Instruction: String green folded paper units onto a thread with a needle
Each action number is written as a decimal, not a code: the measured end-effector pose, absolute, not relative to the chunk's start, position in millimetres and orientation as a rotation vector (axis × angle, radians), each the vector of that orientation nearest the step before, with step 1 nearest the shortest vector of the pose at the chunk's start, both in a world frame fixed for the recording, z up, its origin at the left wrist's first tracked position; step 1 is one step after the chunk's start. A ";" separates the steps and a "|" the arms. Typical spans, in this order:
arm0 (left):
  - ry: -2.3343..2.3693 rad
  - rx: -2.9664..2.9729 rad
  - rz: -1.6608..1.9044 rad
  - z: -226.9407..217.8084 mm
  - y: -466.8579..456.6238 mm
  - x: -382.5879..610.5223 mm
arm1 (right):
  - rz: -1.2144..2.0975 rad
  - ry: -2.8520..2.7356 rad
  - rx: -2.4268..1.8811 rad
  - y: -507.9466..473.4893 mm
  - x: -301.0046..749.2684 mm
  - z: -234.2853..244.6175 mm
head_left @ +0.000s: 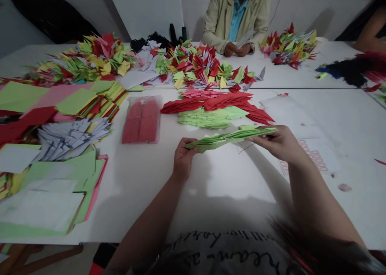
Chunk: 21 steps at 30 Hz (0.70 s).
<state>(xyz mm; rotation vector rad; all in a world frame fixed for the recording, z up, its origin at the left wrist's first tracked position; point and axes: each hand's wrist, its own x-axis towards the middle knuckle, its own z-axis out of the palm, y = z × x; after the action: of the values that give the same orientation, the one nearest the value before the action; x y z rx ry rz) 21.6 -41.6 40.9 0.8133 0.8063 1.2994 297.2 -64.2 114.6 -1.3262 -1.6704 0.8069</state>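
Note:
My left hand [182, 159] and my right hand [276, 143] both grip a long bundle of green folded paper cranes [230, 137], one hand at each end. The bundle lies horizontal just above the white table [229, 178]. Directly beyond it lie a flat row of light green paper cranes [211, 118] and a row of red paper cranes [211, 101]. A sheet of white paper with a pink printed grid [312, 158] lies beside my right forearm.
Stacks of coloured origami paper [75, 102] cover the left side, beside a clear bag of red paper [141, 120]. Heaps of multicoloured paper cranes [196, 66] fill the far table. A seated person's hands [237, 49] work at the far edge, and another person's arm [369, 35] shows far right.

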 end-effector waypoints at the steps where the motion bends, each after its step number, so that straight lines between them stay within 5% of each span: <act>1: 0.805 0.813 1.300 41.2 -41.6 21.6 | 0.770 -1.736 -1.320 -64.5 297.6 114.5; 21: 0.768 0.964 1.397 41.6 -43.2 15.5 | 0.664 -1.877 -1.382 -68.8 300.9 116.0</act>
<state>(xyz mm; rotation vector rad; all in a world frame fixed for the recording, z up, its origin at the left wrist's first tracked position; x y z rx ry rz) 15.5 -43.2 41.6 0.9636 0.7681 1.3970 300.9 -68.8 116.0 -1.3817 -1.8772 0.6637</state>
